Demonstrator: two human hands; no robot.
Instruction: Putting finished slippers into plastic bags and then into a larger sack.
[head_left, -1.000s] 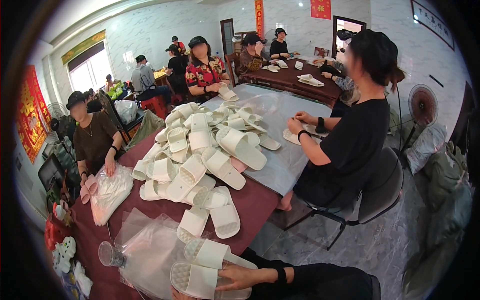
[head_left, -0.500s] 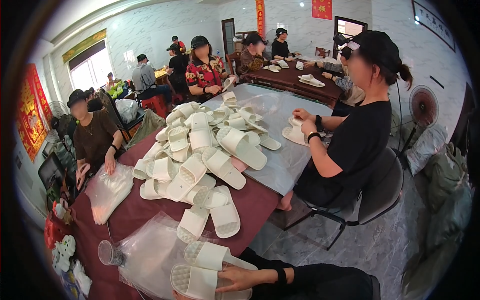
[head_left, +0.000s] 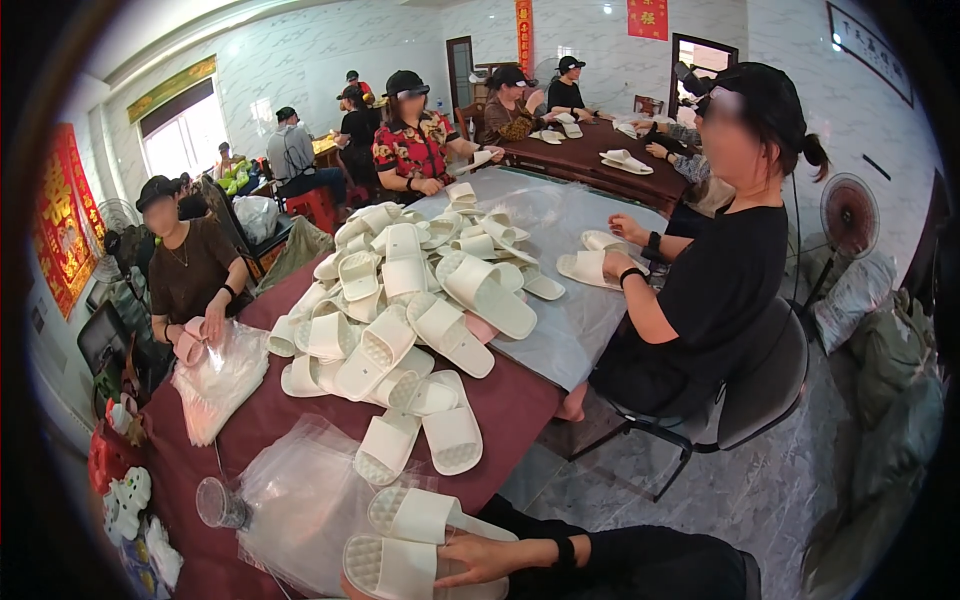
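Observation:
A pair of off-white slippers lies close to me at the lower edge, a near slipper (head_left: pixel 400 566) and a far slipper (head_left: pixel 420 514) side by side. My right hand (head_left: pixel 478 558) grips them, its fingers closed over the near slipper beside its wide strap. Of my left hand (head_left: pixel 350 588) only a sliver shows, against the toe end of the near slipper; the rest is hidden below it. Clear plastic bags (head_left: pixel 305 500) lie flat just left of the pair. Beyond them rises a large heap of off-white slippers (head_left: pixel 400 280).
A small clear cup (head_left: pixel 220 503) stands left of the bags on the dark red tablecloth (head_left: pixel 240 455). Co-workers handle slippers around the tables; one on the left has pink slippers (head_left: pixel 197 340) at a bag stack (head_left: pixel 225 385). A chair (head_left: pixel 750 390) stands at right.
My hands and the pair have hardly moved. The co-worker on the left has brought pink slippers onto the bag stack. The one in the flowered shirt has moved a slipper rightward.

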